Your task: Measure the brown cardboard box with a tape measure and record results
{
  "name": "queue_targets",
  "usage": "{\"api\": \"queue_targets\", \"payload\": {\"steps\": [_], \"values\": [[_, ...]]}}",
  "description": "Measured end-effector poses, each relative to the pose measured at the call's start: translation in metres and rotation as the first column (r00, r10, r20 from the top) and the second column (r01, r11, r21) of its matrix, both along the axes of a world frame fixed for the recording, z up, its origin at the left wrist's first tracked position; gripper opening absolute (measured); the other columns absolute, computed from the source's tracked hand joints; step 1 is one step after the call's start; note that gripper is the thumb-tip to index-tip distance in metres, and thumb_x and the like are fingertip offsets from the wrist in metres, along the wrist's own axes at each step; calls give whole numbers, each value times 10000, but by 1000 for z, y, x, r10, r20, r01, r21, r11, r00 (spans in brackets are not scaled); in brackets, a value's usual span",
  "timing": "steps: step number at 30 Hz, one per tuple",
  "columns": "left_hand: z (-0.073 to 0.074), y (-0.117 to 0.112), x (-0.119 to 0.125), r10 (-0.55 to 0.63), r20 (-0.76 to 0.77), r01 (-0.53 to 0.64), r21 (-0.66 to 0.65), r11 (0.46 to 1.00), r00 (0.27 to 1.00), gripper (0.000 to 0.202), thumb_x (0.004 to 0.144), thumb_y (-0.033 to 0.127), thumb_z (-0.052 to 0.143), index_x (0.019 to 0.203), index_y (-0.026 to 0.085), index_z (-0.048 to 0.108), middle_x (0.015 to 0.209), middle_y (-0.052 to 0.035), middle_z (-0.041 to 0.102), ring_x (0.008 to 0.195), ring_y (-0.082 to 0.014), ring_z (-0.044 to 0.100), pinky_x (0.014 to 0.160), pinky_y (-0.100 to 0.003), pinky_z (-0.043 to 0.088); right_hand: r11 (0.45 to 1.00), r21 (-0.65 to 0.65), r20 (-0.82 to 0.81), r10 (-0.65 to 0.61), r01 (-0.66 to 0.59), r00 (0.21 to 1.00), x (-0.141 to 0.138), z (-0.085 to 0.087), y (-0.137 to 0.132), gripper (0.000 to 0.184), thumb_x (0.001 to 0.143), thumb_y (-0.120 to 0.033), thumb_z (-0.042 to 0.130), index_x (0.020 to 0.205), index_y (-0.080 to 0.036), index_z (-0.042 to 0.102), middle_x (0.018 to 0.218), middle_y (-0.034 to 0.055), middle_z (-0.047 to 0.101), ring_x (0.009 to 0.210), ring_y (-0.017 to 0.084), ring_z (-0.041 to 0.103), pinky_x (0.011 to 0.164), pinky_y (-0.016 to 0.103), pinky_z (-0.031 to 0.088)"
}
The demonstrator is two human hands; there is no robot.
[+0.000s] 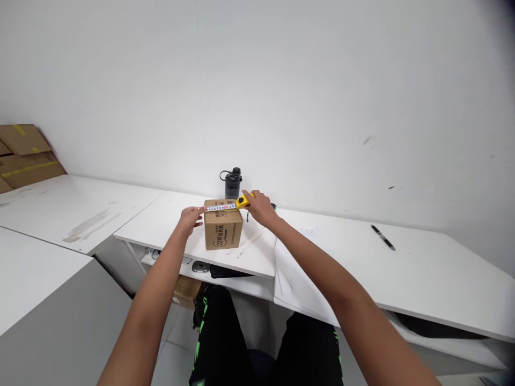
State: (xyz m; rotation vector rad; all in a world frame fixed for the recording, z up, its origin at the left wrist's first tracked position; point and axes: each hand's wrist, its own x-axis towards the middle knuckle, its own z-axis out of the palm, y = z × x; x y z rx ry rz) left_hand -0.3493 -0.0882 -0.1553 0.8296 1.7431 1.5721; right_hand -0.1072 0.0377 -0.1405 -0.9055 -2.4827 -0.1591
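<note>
A small brown cardboard box (223,236) with dark printing stands on the white desk. Across its top runs the white blade of a tape measure (241,202), pulled out of a yellow case. My right hand (259,206) grips that case at the box's right edge. At the left edge, my left hand (191,219) pinches the blade's end with thumb and finger, the other fingers beside the box's side. A strap hangs below the case.
Behind the box stands a dark water bottle (232,185) near the wall. White paper (300,279) lies under my right forearm. A black pen (383,237) rests farther right. A mouse (200,266) sits on the shelf below; larger cartons (28,155) are stacked far left.
</note>
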Motion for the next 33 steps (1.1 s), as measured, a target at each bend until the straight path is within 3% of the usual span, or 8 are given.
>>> {"api": "queue_targets", "payload": {"steps": [4, 8, 10, 13, 16, 19, 24, 33], "values": [[34, 9, -17, 9, 70, -15, 77, 997, 998, 580, 566, 327, 848, 1044, 164, 563, 917, -70, 654, 813, -151, 601, 754, -317, 527, 991, 109, -114, 83, -71, 990, 15, -2, -44, 536, 917, -280, 505, 1427, -159, 393, 1119, 155, 520, 969, 262, 492, 848, 392, 401], [64, 46, -11, -101, 60, 91, 155, 984, 993, 783, 600, 212, 844, 1261, 135, 431, 917, -91, 676, 819, -165, 628, 806, -330, 516, 996, 88, -262, 52, -30, 964, 24, -19, -115, 474, 932, -398, 449, 1355, -190, 501, 1002, 129, 539, 776, 210, 502, 696, 338, 446], [67, 69, -3, -96, -28, 99, 108, 989, 995, 806, 633, 229, 826, 1302, 120, 389, 946, -111, 673, 832, -179, 636, 796, -328, 504, 997, 83, -311, 21, 5, 950, 19, -30, -146, 441, 934, -409, 430, 1310, -212, 553, 946, 116, 541, 770, 208, 515, 692, 334, 455], [55, 95, 5, 11, -236, -10, 8, 1000, 972, 803, 644, 271, 807, 1312, 141, 379, 1007, -120, 654, 873, -205, 632, 773, -322, 473, 998, 39, -366, -31, 48, 930, 4, -43, -169, 419, 925, -390, 432, 1276, -217, 581, 882, 95, 529, 773, 205, 531, 690, 321, 467], [36, 101, 8, -57, -550, 1, -101, 995, 833, 562, 694, 361, 741, 1177, 184, 514, 946, -81, 668, 836, -218, 626, 728, -307, 440, 997, -34, -369, -80, 73, 926, -11, -43, -166, 427, 903, -385, 459, 1278, -213, 569, 903, 94, 532, 796, 208, 551, 700, 315, 481], [23, 95, 8, -191, -666, 82, -191, 978, 721, 257, 765, 435, 636, 889, 211, 612, 837, -49, 675, 762, -209, 608, 692, -300, 413, 988, -116, -328, -132, 99, 935, -26, -34, -151, 448, 878, -417, 486, 1282, -234, 550, 960, 92, 555, 761, 199, 570, 669, 308, 486], [18, 86, 6, -241, -685, 117, -223, 968, 687, 255, 784, 465, 595, 787, 210, 593, 856, -45, 670, 753, -192, 580, 667, -285, 395, 962, -247, -255, -179, 114, 950, -47, -23, -128, 525, 858, -462, 501, 1348, -278, 460, 1025, 81, 612, 738, 197, 595, 579, 280, 460], [15, 83, 4, -291, -675, 129, -281, 951, 678, 326, 815, 513, 543, 837, 194, 607, 827, -43, 685, 694, -177, 579, 632, -275, 384, 960, -248, -215, -182, 126, 960, -48, -28, -129, 543, 865, -469, 487, 1370, -278, 431, 1043, 81, 644, 740, 215, 629, 579, 301, 460]]}}
